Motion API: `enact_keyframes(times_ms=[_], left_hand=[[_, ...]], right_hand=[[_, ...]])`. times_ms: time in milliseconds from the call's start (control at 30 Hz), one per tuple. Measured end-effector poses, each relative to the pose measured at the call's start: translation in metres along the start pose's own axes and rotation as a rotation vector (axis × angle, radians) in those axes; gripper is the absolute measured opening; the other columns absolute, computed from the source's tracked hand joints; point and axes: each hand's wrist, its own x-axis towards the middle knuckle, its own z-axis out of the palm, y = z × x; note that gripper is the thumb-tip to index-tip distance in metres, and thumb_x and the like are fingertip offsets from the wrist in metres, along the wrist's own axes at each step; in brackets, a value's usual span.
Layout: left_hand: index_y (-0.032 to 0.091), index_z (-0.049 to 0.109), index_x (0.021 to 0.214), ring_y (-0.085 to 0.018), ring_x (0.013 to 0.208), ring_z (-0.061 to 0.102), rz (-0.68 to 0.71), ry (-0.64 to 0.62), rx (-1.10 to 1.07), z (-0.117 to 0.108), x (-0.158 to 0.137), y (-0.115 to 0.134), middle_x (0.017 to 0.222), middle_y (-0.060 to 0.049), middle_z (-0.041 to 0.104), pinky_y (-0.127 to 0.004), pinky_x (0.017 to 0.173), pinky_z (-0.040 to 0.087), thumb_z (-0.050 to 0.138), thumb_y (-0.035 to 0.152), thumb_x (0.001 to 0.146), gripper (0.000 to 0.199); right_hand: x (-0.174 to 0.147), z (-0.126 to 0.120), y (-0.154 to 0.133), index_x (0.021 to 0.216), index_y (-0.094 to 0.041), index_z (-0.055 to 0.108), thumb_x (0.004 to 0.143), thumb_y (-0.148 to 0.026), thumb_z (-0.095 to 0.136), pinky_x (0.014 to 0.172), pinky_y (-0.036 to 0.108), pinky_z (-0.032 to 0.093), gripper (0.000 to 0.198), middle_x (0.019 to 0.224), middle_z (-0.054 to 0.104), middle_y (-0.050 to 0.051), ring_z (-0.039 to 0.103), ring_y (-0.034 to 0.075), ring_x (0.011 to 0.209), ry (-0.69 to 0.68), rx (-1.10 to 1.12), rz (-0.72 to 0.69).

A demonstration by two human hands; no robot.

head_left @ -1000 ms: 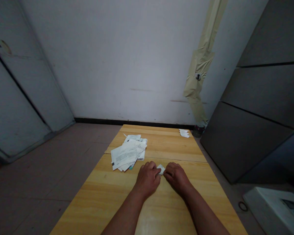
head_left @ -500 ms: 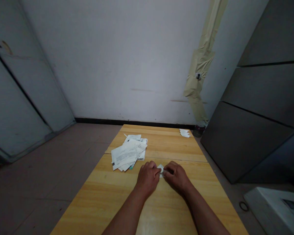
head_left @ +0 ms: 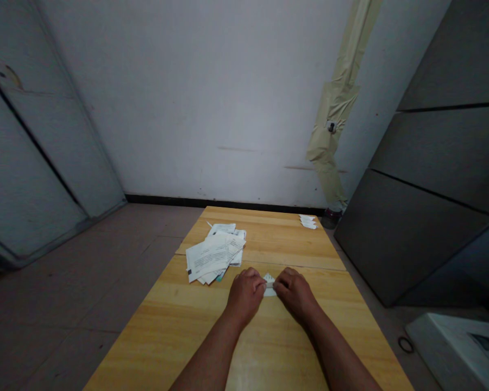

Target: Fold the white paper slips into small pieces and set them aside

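Between my hands, on the wooden table [head_left: 179,320], lies a small piece of folded white paper [head_left: 269,291] with a pointed top. My left hand [head_left: 246,293] pinches its left side, fingers curled and thumb toward the middle. On its right side my right hand [head_left: 294,289] grips the paper in the same way, fingers bent together. The fingers hide both side edges of the paper. Beyond my left hand, a loose pile of printed paper sheets [head_left: 212,255] spreads over the table.
A few small folded white papers [head_left: 308,221] lie at the table's far right corner. The white wall [head_left: 212,108] rises behind the table, and a dark grey cabinet [head_left: 424,217] stands to the right. A white box-like device [head_left: 444,342] sits on the floor at lower right.
My thumbs and fingertips have drawn slightly apart toward the two sides of the folded paper, so more of its middle shows. The sheet pile stays where it was.
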Motion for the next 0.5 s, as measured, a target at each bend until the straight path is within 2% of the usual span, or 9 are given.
enact_keyframes(times_ms=[233, 500], left_hand=[[0.019, 0.074, 0.083, -0.017, 0.088, 0.060, -0.062, 0.036, -0.024, 0.0063, 0.0041, -0.0075, 0.085, -0.004, 0.067, -0.028, 0.081, 0.044, 0.053, 0.010, 0.081, 0.023], [0.021, 0.073, 0.098, -0.019, 0.096, 0.061, -0.118, -0.041, 0.081, 0.0006, 0.0047, 0.0015, 0.096, -0.005, 0.070, -0.030, 0.088, 0.043, 0.053, 0.011, 0.085, 0.026]], right_hand=[[0.0039, 0.0034, -0.0032, 0.067, -0.018, 0.061, 0.083, -0.016, 0.056, 0.068, 0.026, 0.035, 0.017, 0.076, 0.059, 0.004, 0.054, 0.017, 0.077, 0.007, -0.168, 0.064], [0.0014, 0.0030, -0.0053, 0.067, -0.019, 0.058, 0.083, -0.016, 0.056, 0.069, 0.026, 0.036, 0.017, 0.078, 0.060, 0.005, 0.054, 0.018, 0.080, 0.054, -0.217, 0.070]])
